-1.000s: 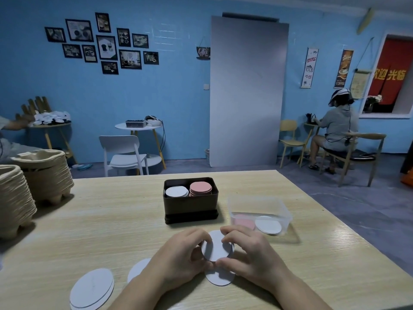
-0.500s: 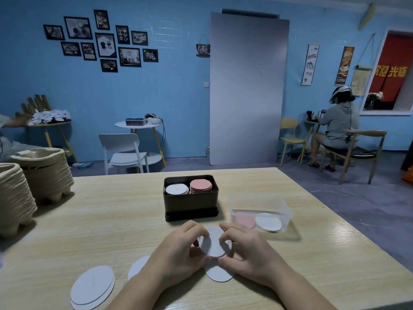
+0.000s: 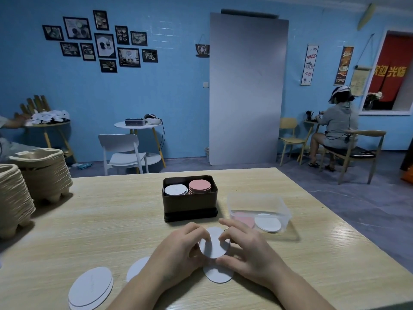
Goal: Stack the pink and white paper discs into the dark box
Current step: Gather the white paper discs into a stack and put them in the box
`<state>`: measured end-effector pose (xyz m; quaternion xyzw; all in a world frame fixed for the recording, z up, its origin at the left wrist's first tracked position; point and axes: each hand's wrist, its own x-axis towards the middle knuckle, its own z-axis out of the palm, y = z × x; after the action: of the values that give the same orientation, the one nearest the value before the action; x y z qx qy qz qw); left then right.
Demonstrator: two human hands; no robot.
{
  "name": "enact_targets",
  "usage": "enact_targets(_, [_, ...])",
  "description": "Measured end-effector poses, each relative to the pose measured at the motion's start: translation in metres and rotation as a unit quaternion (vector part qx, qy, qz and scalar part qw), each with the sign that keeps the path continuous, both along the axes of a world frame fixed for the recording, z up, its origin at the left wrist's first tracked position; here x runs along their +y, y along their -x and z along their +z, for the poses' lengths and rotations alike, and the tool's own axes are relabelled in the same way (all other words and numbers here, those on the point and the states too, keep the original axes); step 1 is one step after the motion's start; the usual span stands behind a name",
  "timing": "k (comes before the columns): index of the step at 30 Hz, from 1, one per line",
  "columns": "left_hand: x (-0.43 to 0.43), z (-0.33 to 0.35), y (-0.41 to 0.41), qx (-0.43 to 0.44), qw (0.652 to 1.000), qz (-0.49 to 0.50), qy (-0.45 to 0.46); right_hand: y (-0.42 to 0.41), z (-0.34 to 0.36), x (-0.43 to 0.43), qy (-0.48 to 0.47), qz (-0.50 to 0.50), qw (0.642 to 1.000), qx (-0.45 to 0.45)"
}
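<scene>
While left hand (image 3: 176, 253), right hand (image 3: 248, 251) pinch white disc (image 3: 213, 246), slight lift.

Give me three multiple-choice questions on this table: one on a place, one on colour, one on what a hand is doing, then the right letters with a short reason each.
1. In the dark box, where is the pink stack?
A) left of the white stack
B) right of the white stack
C) under it

2. Which disc colours lie in the clear tub?
A) white only
B) pink only
C) pink and white

3. What is the left hand doing?
A) pinching a disc together with the right hand
B) lying flat on the table
C) reaching into the box

Answers:
1 B, the pink stack fills the box's right side.
2 C, a pink disc and a white disc show through its wall.
3 A, fingers of both hands curl on the disc's edge.
</scene>
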<state>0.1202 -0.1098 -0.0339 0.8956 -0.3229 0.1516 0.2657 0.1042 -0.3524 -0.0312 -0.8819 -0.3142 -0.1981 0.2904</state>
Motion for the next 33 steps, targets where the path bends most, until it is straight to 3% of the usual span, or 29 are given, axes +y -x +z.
enact_targets(8, [0.002, 0.000, 0.001, 0.017, 1.000, -0.012, 0.019, -0.001, 0.001, 0.001, 0.023, -0.002, 1.000, 0.017])
enact_targets(23, [0.000, 0.009, 0.010, -0.009, 1.000, -0.015, -0.026, 0.001, 0.003, 0.002, 0.033, -0.016, 0.999, 0.024])
enact_targets(33, [0.004, 0.012, 0.016, 0.015, 1.000, 0.024, 0.007, -0.004, 0.001, -0.001, -0.051, -0.061, 0.996, 0.032])
